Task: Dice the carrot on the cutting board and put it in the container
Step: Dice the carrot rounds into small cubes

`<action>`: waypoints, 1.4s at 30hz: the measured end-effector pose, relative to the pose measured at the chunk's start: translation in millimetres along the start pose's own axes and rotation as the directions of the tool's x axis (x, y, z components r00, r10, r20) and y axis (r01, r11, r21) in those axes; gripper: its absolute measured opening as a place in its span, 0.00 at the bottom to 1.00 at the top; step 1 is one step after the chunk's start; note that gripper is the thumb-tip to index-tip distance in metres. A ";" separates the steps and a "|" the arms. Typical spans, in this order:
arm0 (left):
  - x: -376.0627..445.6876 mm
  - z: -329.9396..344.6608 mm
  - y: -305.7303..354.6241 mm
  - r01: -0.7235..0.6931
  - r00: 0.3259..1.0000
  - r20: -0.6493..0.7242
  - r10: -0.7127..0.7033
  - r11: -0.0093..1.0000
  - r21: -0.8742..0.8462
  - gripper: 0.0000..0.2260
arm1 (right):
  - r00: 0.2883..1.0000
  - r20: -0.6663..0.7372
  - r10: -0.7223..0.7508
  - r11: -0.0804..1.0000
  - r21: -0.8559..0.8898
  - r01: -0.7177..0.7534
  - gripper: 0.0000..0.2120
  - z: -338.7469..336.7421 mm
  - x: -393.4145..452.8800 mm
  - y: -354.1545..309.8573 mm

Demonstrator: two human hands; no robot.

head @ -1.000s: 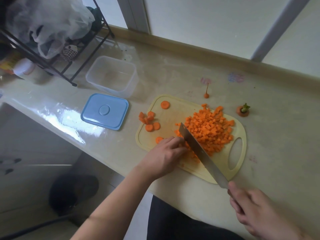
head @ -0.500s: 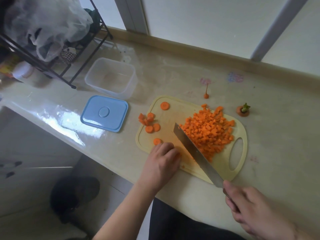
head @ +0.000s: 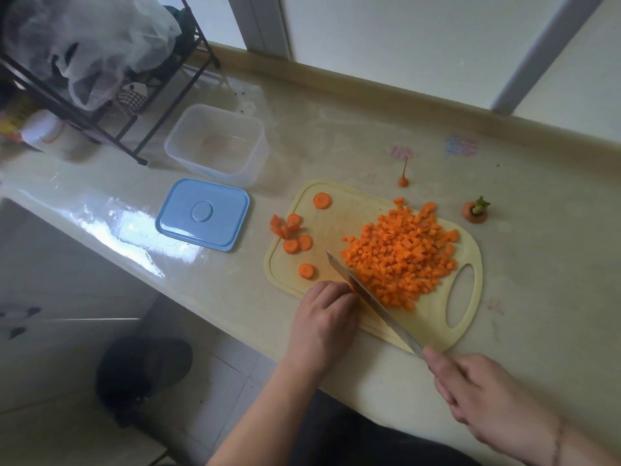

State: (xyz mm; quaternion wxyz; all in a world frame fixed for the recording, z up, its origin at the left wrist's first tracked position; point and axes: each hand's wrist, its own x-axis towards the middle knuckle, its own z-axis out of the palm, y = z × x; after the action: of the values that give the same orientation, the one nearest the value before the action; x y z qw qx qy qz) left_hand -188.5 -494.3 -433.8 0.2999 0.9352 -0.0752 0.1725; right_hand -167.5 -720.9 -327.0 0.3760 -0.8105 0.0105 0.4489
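My left hand [head: 324,317] curls on a carrot piece at the cutting board's [head: 433,326] 7 o'clock edge, steadying it. Right hand [head: 484,401] grips the knife [head: 368,297]. Diced carrot [head: 400,260] heaps at centre; container [head: 250,169] waits at 10 o'clock.

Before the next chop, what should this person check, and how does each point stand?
1. Right hand grips the knife handle: ok.
2. Left hand fingertips curled away from the blade: cannot tell.
3. Cutting board fully on the counter: ok.
4. Carrot rounds all on the board: not ok, some hang over its left edge.
5. Container open, blue lid off: ok.
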 end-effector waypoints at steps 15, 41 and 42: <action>-3.3 -4.3 -3.0 -0.070 0.997 -0.042 0.071 0.997 0.014 0.04 | 0.990 -0.056 -0.129 0.990 -0.067 0.126 0.29 6.0 14.9 -13.6; -11.1 -5.7 0.2 0.023 0.994 -0.100 -0.036 0.992 -0.122 0.05 | 0.993 -0.051 -0.106 0.990 -0.095 0.101 0.31 24.5 21.0 -8.8; -10.6 -5.4 0.0 0.015 0.994 -0.102 -0.028 0.992 -0.125 0.05 | 0.991 -0.061 -0.116 0.989 -0.101 0.109 0.32 25.9 25.0 -10.5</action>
State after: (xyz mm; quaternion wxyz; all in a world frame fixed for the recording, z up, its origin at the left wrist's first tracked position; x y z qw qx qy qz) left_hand -199.8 -490.8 -433.6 0.3628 0.9054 -0.0599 0.2124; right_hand -167.5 -689.3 -347.2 0.3603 -0.8417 -0.0445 0.3997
